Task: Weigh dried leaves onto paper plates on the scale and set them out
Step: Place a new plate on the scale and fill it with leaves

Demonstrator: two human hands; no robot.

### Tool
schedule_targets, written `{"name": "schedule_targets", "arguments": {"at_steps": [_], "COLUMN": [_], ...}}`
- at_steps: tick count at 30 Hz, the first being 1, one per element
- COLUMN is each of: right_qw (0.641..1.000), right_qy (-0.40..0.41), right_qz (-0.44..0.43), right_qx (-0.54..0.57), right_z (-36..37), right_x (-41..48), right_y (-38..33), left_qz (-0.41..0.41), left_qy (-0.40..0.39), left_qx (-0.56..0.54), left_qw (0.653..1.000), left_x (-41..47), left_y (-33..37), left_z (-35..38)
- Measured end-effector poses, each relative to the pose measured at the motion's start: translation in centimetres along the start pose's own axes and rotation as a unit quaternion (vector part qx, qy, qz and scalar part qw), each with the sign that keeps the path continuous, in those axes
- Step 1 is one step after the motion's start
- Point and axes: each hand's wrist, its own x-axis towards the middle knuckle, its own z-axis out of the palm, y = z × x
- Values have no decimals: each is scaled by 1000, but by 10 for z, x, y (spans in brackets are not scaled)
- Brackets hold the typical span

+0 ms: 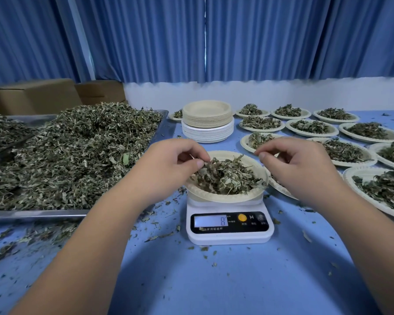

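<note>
While the left hand [168,165] pinches leaves [228,176] at the left edge of the plate [225,198] on the scale [230,237], the right hand [298,169] hovers over its right rim, fingers [263,156] curled; whether they hold anything I cannot tell. Adjusting the portion, I judge; next comes reading the display [210,221], whose digits are blurred.

9 o'clock: tray [32,215] running off left edge | 3 o'clock: filled plate [350,185] being cropped by right edge | centre: right hand [300,169] covering neighbouring plate [279,186], its pinch too small to tell | 6 o'clock: scale display [210,221] blurring
</note>
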Motion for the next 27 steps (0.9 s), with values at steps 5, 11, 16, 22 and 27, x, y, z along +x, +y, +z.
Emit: {"name": "schedule_targets", "arguments": {"at_steps": [5,11,16,22,27], "right_qw": [1000,1000,1000,1000,1000], "right_qy": [-1,-2,-3,-4,-4], "right_qz": [8,20,20,15,17], "right_qx": [4,13,17,6,5], "right_z": [0,1,1,1,1], "right_x": [0,0,0,0,0], "right_y": [3,6,8,8,7], "left_qz": [-6,-30,-56,-149,-205], "left_qy": [60,175,292,400,270], "left_qx": [-75,-107,-96,24,183], "left_qw": [995,978,950,904,923], "left_x": [2,7,7,7,8], "left_y": [-5,-21,-35,-63,-72], "left_z": [-11,-22,-43,-62,-49]}}
